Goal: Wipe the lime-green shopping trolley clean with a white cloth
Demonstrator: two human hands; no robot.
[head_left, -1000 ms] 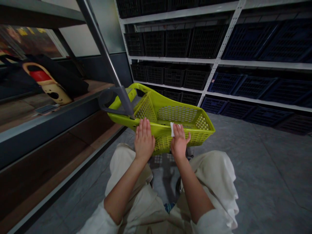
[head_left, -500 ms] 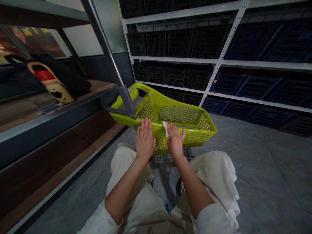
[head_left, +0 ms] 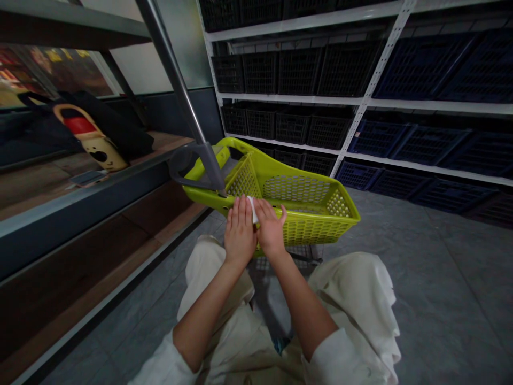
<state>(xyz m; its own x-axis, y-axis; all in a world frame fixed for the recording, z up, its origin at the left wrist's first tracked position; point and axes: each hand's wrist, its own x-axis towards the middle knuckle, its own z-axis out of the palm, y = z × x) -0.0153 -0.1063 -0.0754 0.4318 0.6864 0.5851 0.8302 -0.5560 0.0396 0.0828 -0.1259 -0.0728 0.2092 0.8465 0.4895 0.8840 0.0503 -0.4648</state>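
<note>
Yellow-green perforated plastic cart basket (head_left: 310,230), above grey tiled floor (head_left: 404,267); likely stiff, smooth, best held by its rim. Left hand (head_left: 240,232): fingers flat on near rim, grasping nothing. Right hand (head_left: 271,230): fingers slightly bent, holding thin white wipe (head_left: 253,210), probably soft, against that edge.

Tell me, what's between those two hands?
In the head view, a white cloth or tissue shows between the left hand and right hand, at the green basket.

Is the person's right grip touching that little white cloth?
Touching. The head view shows the white cloth sticking out from directly beneath the fingers of the right grip, at the green basket's rim.
</note>
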